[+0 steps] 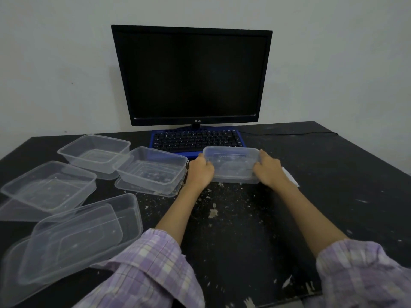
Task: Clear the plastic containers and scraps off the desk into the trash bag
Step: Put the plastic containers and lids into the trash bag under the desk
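My left hand (pixel 201 170) and right hand (pixel 268 171) each grip an end of a clear, thin-walled rectangular tub (pixel 231 164), fingers curled over its rim, just in front of the blue keyboard (pixel 196 141). 4 more glossy tubs (pixel 153 168) sit to my left, some on flat lids. Pale flaky scraps (pixel 213 213) speckle the scuffed black desk (pixel 333 185). A monitor (pixel 192 76) stands behind.
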{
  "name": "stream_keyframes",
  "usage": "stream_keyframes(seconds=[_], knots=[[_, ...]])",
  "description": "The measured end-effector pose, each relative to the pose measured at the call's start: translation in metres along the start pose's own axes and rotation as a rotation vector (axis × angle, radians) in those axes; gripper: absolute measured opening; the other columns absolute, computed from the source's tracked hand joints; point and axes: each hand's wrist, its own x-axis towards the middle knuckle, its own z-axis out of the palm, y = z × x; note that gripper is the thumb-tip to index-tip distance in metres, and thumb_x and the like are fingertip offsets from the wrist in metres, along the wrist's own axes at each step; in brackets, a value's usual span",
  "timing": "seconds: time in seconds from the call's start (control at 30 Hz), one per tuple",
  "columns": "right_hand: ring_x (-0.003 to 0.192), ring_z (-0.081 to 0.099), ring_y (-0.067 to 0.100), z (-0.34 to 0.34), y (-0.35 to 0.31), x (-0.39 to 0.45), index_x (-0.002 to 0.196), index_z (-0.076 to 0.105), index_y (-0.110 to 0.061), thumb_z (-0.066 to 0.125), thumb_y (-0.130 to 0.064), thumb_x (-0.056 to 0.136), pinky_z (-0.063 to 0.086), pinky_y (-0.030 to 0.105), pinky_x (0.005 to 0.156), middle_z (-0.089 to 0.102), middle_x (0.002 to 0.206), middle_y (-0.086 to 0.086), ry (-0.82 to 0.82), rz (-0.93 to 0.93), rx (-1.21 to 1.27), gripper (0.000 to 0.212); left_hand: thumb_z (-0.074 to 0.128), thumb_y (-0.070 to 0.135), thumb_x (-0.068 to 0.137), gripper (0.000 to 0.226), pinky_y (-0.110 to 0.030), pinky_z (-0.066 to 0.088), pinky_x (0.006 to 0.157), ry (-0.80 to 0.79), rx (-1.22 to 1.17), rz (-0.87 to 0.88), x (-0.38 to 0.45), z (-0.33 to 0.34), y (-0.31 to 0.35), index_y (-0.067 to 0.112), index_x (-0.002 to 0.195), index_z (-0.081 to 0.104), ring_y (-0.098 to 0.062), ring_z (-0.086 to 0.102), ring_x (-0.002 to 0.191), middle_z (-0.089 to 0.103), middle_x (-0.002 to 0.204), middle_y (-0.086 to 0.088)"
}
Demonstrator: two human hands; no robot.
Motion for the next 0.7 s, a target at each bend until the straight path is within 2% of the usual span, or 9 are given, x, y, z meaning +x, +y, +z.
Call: stream_keyframes(seconds=[0.1,0.17,0.2,0.27,0.37,0.47,0.57,0.63,0.7], knots=[[0.107,0.055,0.032,-0.012,-0.004,-0.006,0.132,0.044,0.0,0.04,-0.019,0.096,0.051,0.042,0.088,0.052,0.126,0.023,0.044,0.016,0.074,0.041,0.035,0.003,0.089,0.026,-0.032,0.036,0.066,0.028,-0.031,0.043,-0.008,-0.009,0.01,-0.006,0.104,0.054,-0.022,0.049,0.076,0.058,0.093,-0.016],[0.1,0.056,0.027,-0.019,-0.008,-0.012,0.131,0.047,0.001,0.039,-0.02,0.097,0.05,0.031,0.072,0.056,0.122,0.022,0.09,-0.01,0.105,0.04,0.033,-0.001,0.087,0.02,-0.032,0.032,0.057,0.034,-0.038,0.053,-0.013,-0.015,0.018,-0.003,0.085,0.053,-0.02,0.045,0.067,0.051,0.08,-0.012],[0.095,0.054,0.025,-0.022,-0.011,-0.016,0.13,0.049,0.0,0.038,-0.02,0.097,0.044,0.025,0.062,0.057,0.12,0.021,0.111,-0.025,0.121,0.04,0.032,-0.003,0.087,0.021,-0.031,0.029,0.051,0.039,-0.035,0.057,-0.017,-0.021,0.021,0.003,0.072,0.046,-0.017,0.041,0.061,0.047,0.073,-0.008],[0.089,0.05,0.022,-0.028,-0.014,-0.023,0.129,0.053,-0.003,0.037,-0.022,0.097,0.034,0.021,0.054,0.058,0.115,0.018,0.156,-0.056,0.15,0.04,0.033,-0.003,0.087,0.03,-0.027,0.024,0.046,0.057,-0.029,0.067,-0.023,-0.031,0.027,0.01,0.06,0.034,-0.013,0.035,0.055,0.039,0.064,-0.003],[0.088,0.049,0.021,-0.033,-0.022,-0.038,0.124,0.056,-0.008,0.036,-0.024,0.098,0.038,0.019,0.056,0.055,0.106,0.01,0.185,-0.097,0.231,0.037,0.035,-0.004,0.084,0.025,-0.028,0.027,0.049,0.095,-0.049,0.078,-0.037,-0.051,0.033,0.007,0.062,0.037,-0.019,0.039,0.06,0.041,0.063,-0.006],[0.086,0.057,0.016,-0.035,-0.032,-0.058,0.119,0.055,-0.014,0.038,-0.021,0.097,0.052,0.028,0.065,0.055,0.113,0.007,0.101,-0.078,0.446,0.029,0.037,-0.003,0.083,0.024,-0.044,0.043,0.063,0.135,-0.125,0.073,-0.054,-0.074,0.031,0.001,0.08,0.06,-0.026,0.053,0.072,0.056,0.081,-0.021],[0.094,0.061,0.019,-0.033,-0.042,-0.077,0.123,0.055,-0.018,0.043,-0.019,0.095,0.054,0.028,0.066,0.058,0.116,0.005,-0.017,-0.06,0.604,0.031,0.037,0.001,0.088,0.024,-0.05,0.054,0.08,0.149,-0.204,0.061,-0.074,-0.096,0.024,0.011,0.087,0.059,-0.037,0.063,0.09,0.062,0.096,-0.026],[0.095,0.064,0.021,-0.028,-0.051,-0.096,0.12,0.058,-0.021,0.047,-0.021,0.092,0.055,0.029,0.067,0.061,0.113,0.006,-0.101,-0.085,0.672,0.029,0.038,0.007,0.093,0.023,-0.047,0.056,0.08,0.161,-0.235,0.046,-0.094,-0.115,0.014,0.007,0.095,0.062,-0.035,0.063,0.093,0.064,0.099,-0.02],[0.092,0.067,0.021,-0.025,-0.062,-0.115,0.117,0.06,-0.023,0.051,-0.026,0.09,0.054,0.028,0.068,0.066,0.109,0.007,-0.181,-0.113,0.728,0.029,0.04,0.013,0.096,0.025,-0.037,0.058,0.076,0.159,-0.333,0.029,-0.116,-0.133,0.004,0.01,0.105,0.063,-0.026,0.066,0.09,0.066,0.101,-0.013]])
